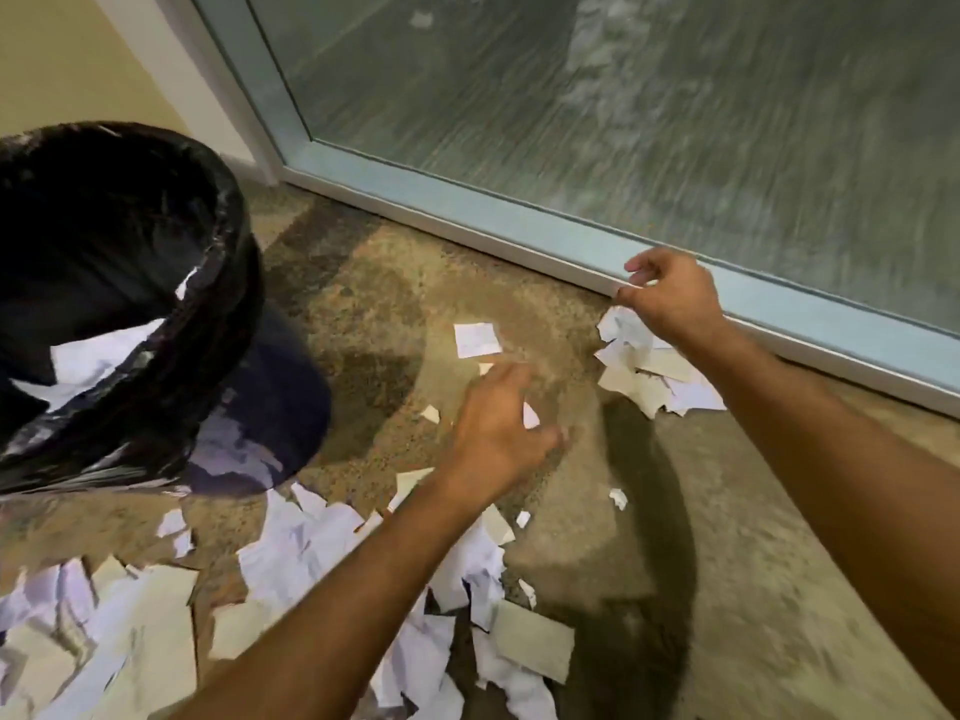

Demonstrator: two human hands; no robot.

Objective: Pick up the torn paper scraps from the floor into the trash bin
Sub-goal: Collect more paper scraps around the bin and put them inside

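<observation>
From the head camera, gathering is judged mid-way: torn paper scraps [322,553] are strewn over the floor [597,537] beside the trash bin [130,304]. The left hand [498,433] is spread empty; the right hand [670,298] is curled above a pile [649,371], holding nothing visible. Closing on it is called for next.

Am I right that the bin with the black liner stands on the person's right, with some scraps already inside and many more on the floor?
Not quite. The head view shows the bin on the person's left, not the right. The rest holds: white scraps lie inside its black liner, and many more scraps litter the floor.
</observation>
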